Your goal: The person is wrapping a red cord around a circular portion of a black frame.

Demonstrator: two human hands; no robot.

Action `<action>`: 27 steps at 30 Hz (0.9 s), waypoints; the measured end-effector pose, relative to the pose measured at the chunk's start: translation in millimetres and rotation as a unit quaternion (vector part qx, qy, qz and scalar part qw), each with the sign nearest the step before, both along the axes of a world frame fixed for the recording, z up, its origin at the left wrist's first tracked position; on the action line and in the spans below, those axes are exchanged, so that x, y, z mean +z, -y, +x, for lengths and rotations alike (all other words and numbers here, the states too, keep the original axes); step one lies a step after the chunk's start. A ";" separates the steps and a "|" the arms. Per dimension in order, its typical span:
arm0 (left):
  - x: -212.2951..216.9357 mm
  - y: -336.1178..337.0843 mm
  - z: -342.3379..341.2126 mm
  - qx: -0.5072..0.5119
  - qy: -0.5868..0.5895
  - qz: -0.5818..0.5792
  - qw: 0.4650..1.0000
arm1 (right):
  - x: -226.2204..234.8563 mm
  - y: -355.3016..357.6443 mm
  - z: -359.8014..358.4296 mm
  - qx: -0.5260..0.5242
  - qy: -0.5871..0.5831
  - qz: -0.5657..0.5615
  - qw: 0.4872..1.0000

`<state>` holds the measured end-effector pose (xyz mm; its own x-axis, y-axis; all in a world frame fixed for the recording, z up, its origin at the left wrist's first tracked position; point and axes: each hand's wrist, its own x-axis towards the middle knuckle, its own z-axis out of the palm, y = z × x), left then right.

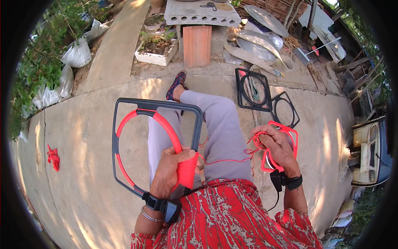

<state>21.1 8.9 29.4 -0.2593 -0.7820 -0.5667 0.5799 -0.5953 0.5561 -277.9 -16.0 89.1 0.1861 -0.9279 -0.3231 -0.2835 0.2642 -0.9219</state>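
Observation:
My left hand (166, 171) grips a black plastic frame (155, 103), squarish outside with a round ring inside, tilted over my lap. Red cord (187, 172) is wound closely round part of the ring beside my thumb, and other stretches of the ring are red too. My right hand (277, 145) is closed on a small bundle of red cord (258, 140), fingers pinched together. Between the two hands a loose strand (228, 160) runs across my grey trousers. A red-rimmed piece (293, 137) sits at my right hand, above a black wrist strap (293, 181).
Two similar black frames (240, 89) (294, 118) lie on the concrete floor ahead to the right. A red scrap (53, 157) lies far left. Ahead stand a concrete slab (201, 17) and a white planter (155, 58). A toy-like vehicle or cart (371, 151) is at the right edge.

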 end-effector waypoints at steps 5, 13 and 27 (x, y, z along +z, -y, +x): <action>5.6 -3.6 -3.0 0.020 0.026 -0.008 0.999 | -20.0 21.1 36.9 0.035 0.139 0.023 0.989; 18.3 -5.2 -0.3 -0.035 -0.012 -0.024 0.999 | -79.6 23.7 121.0 0.068 0.367 0.137 0.918; 10.5 4.6 -2.7 -0.015 0.008 0.009 1.000 | -46.5 6.5 93.2 0.039 0.053 -0.117 0.991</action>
